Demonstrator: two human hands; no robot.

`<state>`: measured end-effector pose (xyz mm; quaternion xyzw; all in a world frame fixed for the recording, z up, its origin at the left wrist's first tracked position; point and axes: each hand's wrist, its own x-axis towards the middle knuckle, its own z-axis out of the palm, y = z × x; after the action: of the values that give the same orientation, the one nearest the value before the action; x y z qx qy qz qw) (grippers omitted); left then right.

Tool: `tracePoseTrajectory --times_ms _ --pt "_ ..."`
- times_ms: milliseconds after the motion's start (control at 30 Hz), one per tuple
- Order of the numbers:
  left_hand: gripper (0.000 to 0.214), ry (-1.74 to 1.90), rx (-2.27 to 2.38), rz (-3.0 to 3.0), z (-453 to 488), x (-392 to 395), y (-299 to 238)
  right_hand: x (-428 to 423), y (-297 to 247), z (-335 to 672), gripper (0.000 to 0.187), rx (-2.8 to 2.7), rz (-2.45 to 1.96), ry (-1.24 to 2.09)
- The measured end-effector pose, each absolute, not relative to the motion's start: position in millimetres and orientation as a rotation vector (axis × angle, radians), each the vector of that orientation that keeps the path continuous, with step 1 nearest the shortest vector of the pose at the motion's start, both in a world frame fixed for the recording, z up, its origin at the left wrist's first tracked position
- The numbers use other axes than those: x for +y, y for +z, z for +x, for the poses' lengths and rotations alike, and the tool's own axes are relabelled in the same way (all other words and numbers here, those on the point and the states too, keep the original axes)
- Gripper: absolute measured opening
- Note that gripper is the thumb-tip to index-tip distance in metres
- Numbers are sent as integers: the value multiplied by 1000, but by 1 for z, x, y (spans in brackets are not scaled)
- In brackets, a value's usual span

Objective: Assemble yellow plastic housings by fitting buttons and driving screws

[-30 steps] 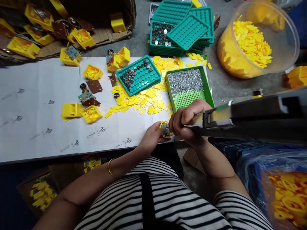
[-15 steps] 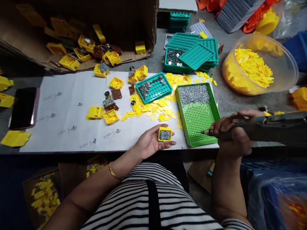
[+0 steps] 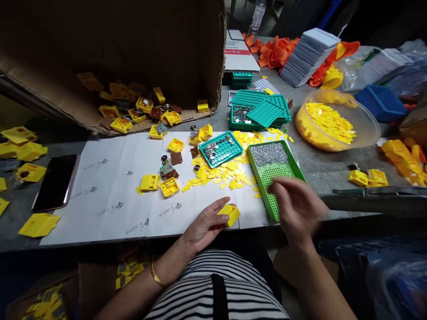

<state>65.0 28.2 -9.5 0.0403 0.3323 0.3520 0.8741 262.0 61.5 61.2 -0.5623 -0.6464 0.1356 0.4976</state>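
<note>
My left hand (image 3: 208, 224) is closed around a small yellow plastic case (image 3: 230, 215), held just over the table's front edge with its closed outer side turned up. My right hand (image 3: 298, 209) hovers over the front right part of a green perforated tray (image 3: 264, 182), its fingers bent and smeared by motion. Whether it holds anything cannot be made out. Small silvery screws (image 3: 269, 154) fill the tray's far end. Right of this hand, along the table edge, lies a long dark tool (image 3: 376, 192), only partly visible.
Loose yellow strips (image 3: 230, 171) surround a teal tray (image 3: 222, 151) of button cells. Yellow cases and brown boards lie on the white paper. Further off are a cardboard box (image 3: 160, 40), stacked teal trays (image 3: 267, 113), a clear tub (image 3: 363, 129) of yellow pieces and a phone (image 3: 55, 182).
My right hand has let go of the dark screwdriver-like tool and moved left over the green tray. My left hand has turned the yellow case over, hiding its grey inside. The view has shifted.
</note>
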Motion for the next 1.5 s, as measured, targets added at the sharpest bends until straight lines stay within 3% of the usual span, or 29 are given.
tracePoseTrajectory --times_ms 100,267,700,933,1233,1500 --pt "61 781 697 106 59 26 -6 124 45 220 17 -1821 -1360 537" --pt "61 799 704 52 43 26 -6 192 15 192 25 -2296 -1501 396" --pt "53 796 727 51 31 34 -12 193 6 200 20 -2348 -1575 436" --pt "44 777 724 77 30 34 -14 196 17 196 19 -2077 -1524 1027" --pt "43 798 776 132 30 34 -12 203 35 179 22 -2620 -1700 701" --pt "48 842 848 59 24 40 -10 209 37 170 18 -2660 -1833 555"
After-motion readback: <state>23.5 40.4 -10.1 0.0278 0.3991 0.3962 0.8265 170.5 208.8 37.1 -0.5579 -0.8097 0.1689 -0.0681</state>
